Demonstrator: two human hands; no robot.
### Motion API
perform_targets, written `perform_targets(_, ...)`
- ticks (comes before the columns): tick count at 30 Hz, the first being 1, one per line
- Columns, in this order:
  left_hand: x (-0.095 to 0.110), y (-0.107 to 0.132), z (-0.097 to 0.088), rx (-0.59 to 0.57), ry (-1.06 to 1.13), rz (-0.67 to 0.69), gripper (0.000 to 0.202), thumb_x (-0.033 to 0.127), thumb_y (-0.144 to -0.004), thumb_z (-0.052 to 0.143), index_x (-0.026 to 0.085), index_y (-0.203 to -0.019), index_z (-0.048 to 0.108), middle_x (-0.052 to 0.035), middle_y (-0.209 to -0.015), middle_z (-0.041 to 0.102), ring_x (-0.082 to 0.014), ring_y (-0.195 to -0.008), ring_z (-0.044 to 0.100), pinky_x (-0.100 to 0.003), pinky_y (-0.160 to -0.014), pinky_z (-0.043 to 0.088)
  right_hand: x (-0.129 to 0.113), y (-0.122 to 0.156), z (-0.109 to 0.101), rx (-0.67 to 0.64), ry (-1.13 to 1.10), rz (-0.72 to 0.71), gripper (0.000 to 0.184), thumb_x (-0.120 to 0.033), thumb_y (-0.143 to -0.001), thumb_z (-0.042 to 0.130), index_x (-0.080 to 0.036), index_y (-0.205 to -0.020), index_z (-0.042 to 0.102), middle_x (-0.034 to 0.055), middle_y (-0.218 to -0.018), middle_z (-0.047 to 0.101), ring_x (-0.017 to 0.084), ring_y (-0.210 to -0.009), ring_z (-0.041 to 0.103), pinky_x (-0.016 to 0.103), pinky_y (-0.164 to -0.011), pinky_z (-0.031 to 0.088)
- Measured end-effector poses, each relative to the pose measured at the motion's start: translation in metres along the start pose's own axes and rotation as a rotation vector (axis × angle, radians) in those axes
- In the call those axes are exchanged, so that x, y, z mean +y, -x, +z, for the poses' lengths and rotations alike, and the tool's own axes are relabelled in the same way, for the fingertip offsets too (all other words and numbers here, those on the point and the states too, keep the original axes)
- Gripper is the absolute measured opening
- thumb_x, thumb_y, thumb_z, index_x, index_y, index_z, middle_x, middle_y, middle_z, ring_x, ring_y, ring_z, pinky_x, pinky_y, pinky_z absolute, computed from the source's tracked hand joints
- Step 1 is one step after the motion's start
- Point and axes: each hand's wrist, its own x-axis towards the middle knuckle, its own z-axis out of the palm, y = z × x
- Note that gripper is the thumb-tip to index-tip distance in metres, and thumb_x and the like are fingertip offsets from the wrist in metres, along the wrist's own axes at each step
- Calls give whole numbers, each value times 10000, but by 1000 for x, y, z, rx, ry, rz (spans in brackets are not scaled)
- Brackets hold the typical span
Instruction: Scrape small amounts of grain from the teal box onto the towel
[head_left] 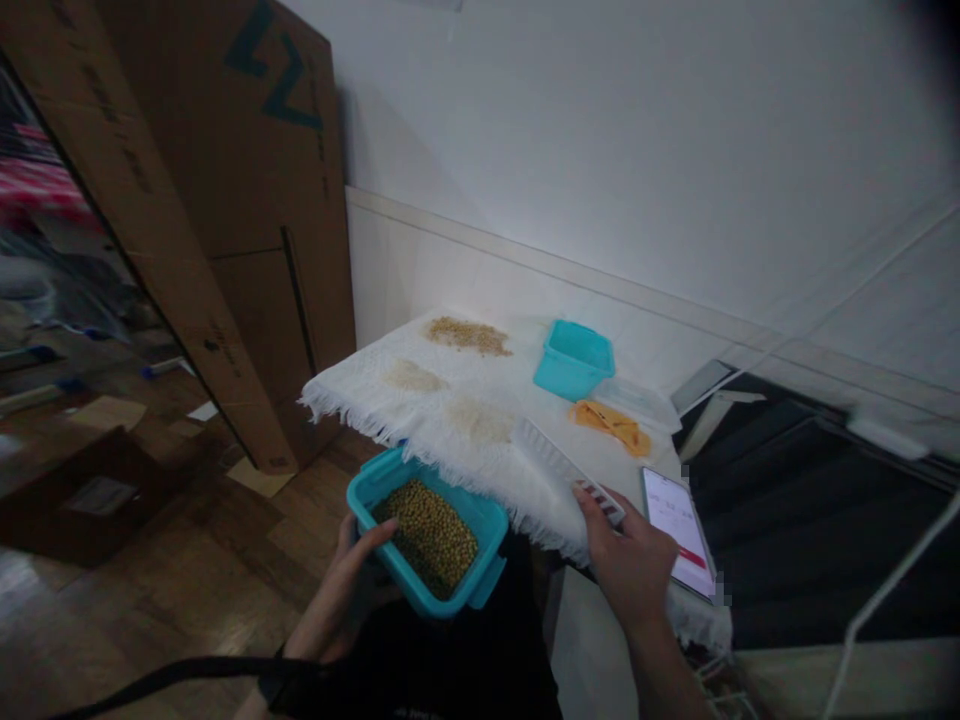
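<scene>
My left hand (364,560) grips the near left side of a turquoise plastic container (491,530), its thumb over the rim. The container is tilted just off the table's front edge, and many small greenish-yellow beans (431,530) lie inside it. In my right hand (630,560) is a long white plastic piece with a row of slots (562,465), whose exact kind I cannot make out. Its far end rests on or just above the white cloth (517,485), beside a thin pale pile of grains (480,420).
On the cloth are another pale pile (412,376), a tan pile of grains (469,336), a second turquoise container (574,375), a clear lid (645,400), an orange cloth (611,427) and a phone (679,530). A tall cardboard box (247,220) stands left; a white wall (637,130) rises behind.
</scene>
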Motion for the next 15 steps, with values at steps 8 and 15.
perform_targets(8,6,5,7,51,23,-40,801,465,-750,866,377,-1459,504,-132,-1468,646,-442,-1320,631,-590,-925,610,-11,8,-9,-13,18,-193,487,-527,-1067,547,-195,-876,848,57,-782,830,186,-574,768,247,-600,587)
perform_targets(15,8,9,10,53,17,-51,797,481,-751,866,375,-1445,489,-139,-1447,656,-440,-1295,648,-589,-906,610,-29,14,-17,-33,-49,-397,306,-294,-1076,580,-185,-922,822,44,-851,843,161,-679,805,203,-701,625)
